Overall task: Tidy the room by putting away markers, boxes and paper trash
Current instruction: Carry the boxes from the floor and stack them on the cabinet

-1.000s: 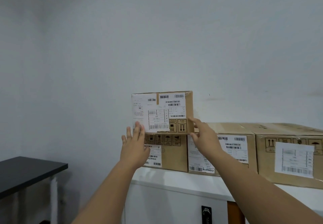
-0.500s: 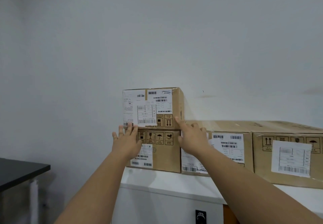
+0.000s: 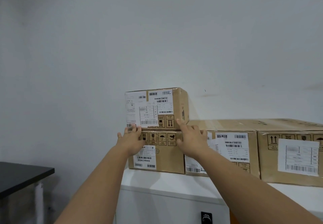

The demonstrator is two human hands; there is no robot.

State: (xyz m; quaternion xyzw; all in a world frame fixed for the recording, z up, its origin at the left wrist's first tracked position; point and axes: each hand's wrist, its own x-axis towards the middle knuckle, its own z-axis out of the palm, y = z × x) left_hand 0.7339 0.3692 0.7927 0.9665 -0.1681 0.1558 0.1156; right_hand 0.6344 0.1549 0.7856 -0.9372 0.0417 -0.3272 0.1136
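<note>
A small cardboard box (image 3: pixel 178 105) with white shipping labels rests on top of a second cardboard box (image 3: pixel 167 159), both on a white cabinet (image 3: pixel 166 185) against the wall. My left hand (image 3: pixel 132 140) lies flat with fingers apart, its fingertips touching the top box's lower left edge. My right hand (image 3: pixel 191 139) is spread the same way, the index fingertip at the top box's lower right corner. Neither hand grips a box.
Two larger cardboard boxes (image 3: pixel 229 147) (image 3: pixel 290 154) stand in a row to the right on the cabinet. A black table (image 3: pixel 21 174) is at the lower left. A black lock (image 3: pixel 206 217) sits on the cabinet front. The white wall is close behind.
The top box has settled onto the lower box. Both hands have slid down from its sides to its bottom edge, fingers opening. The view has shifted right.
</note>
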